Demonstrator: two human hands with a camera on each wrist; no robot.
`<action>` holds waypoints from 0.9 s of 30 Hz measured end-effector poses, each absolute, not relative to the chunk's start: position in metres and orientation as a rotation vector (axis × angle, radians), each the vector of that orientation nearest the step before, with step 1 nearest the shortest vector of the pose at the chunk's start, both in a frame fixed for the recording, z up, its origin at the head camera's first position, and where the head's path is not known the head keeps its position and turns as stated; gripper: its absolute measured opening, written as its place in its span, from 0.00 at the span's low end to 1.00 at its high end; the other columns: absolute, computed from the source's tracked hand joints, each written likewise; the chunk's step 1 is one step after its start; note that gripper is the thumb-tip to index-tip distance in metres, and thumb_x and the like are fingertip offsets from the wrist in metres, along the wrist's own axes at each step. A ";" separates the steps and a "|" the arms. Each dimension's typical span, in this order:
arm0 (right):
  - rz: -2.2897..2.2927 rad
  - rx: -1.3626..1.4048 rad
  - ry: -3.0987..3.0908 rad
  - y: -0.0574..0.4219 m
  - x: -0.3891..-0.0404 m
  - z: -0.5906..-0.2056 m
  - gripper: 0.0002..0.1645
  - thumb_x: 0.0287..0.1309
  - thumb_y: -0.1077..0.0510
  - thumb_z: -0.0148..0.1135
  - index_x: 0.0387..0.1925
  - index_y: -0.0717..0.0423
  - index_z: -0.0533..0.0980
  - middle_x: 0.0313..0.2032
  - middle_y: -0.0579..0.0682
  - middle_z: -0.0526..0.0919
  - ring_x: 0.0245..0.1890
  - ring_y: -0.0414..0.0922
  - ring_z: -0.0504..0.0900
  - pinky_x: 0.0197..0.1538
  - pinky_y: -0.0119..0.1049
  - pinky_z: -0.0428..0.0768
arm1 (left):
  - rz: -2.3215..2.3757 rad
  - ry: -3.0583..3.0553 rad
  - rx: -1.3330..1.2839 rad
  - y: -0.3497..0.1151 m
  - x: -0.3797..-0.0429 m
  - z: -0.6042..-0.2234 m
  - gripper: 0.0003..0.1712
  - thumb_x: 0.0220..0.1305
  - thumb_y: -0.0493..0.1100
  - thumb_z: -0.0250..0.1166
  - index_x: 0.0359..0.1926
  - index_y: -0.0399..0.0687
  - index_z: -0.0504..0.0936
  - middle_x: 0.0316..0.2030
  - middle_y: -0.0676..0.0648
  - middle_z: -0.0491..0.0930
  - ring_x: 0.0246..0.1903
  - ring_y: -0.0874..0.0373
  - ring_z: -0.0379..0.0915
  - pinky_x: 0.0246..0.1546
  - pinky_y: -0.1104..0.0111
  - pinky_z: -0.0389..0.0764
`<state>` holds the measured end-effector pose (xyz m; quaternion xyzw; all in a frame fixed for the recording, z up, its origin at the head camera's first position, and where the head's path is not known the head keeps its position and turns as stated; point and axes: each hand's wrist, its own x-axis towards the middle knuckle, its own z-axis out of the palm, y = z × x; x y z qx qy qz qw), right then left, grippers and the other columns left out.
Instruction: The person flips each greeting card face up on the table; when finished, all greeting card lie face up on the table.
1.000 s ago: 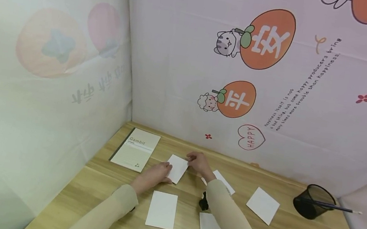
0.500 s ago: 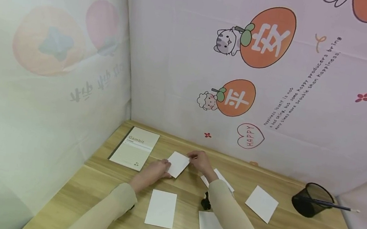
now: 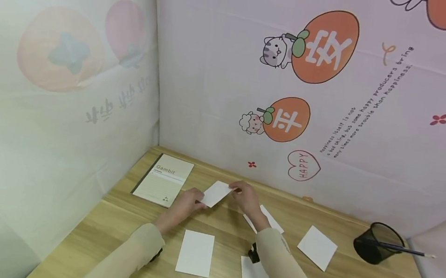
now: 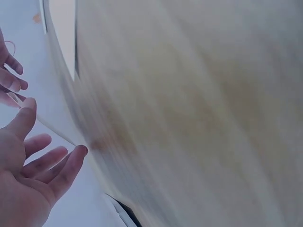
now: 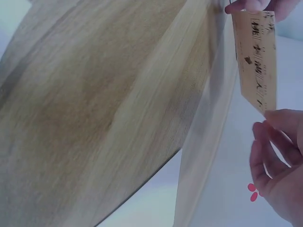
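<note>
White on top, with dark characters on its tan underside, the rectangular card (image 3: 216, 194) hangs tilted above the wooden table (image 3: 110, 227), left hand (image 3: 184, 207) pinching one end, right hand (image 3: 248, 200) pinching the opposite one.

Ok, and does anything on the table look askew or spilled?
Nothing looks spilled. The white card beside the black mesh cup looks askew, turned like a diamond, while the card beside the left sleeve lies nearly straight.
</note>
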<state>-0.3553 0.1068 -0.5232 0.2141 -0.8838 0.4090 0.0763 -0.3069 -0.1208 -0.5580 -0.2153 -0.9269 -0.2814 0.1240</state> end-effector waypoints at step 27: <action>0.968 0.575 -2.490 0.106 -0.337 -0.516 0.08 0.57 0.61 0.67 0.40 0.57 0.84 0.31 0.47 0.83 0.31 0.42 0.80 0.30 0.35 0.77 | -1.226 -2.538 -0.267 -0.120 -0.299 -0.543 0.09 0.64 0.38 0.64 0.41 0.38 0.85 0.34 0.40 0.85 0.24 0.55 0.80 0.20 0.74 0.77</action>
